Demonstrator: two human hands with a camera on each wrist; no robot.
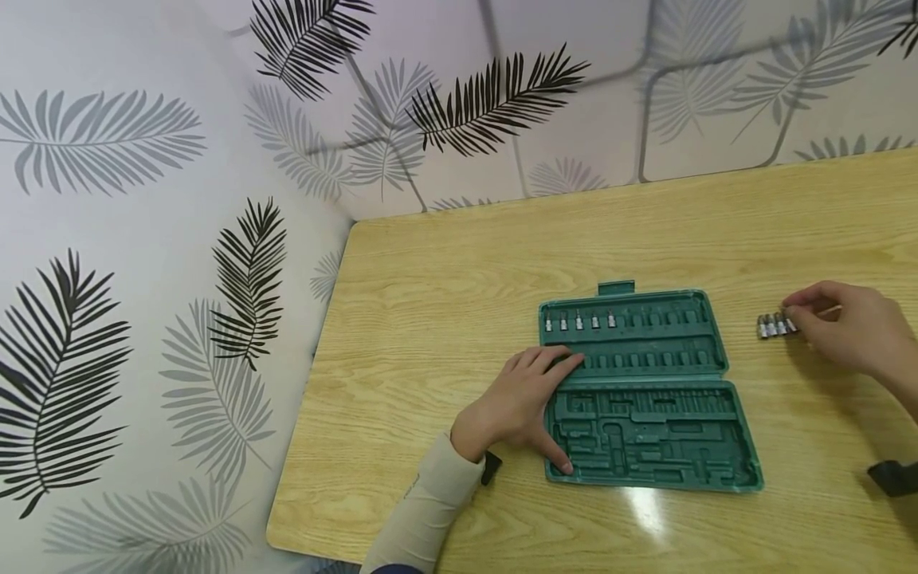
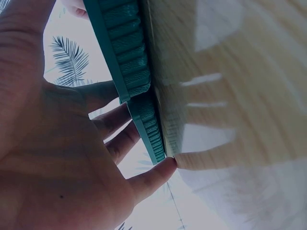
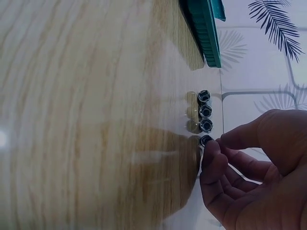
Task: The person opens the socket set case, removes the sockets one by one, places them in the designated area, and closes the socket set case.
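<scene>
A green plastic tool case (image 1: 649, 421) lies unfolded on the table, both halves showing moulded slots. Several silver bit sockets (image 1: 579, 320) sit at the left of its top row. My left hand (image 1: 519, 399) rests over the case's left side, thumb at the lower corner and fingers spread near the fold. To the right of the case, loose bit sockets (image 1: 770, 326) stand side by side in a short row. At the row's right end my right hand (image 1: 849, 323) pinches a bit socket (image 3: 206, 140) between thumb and fingertips; its hollow end shows in the right wrist view.
The wood-grain table (image 1: 423, 319) runs up to a wall (image 1: 466, 175) with a leaf pattern behind and at the left. A latch tab (image 1: 616, 288) sticks out from the case's far edge. A dark strap piece (image 1: 892, 478) shows near the right edge.
</scene>
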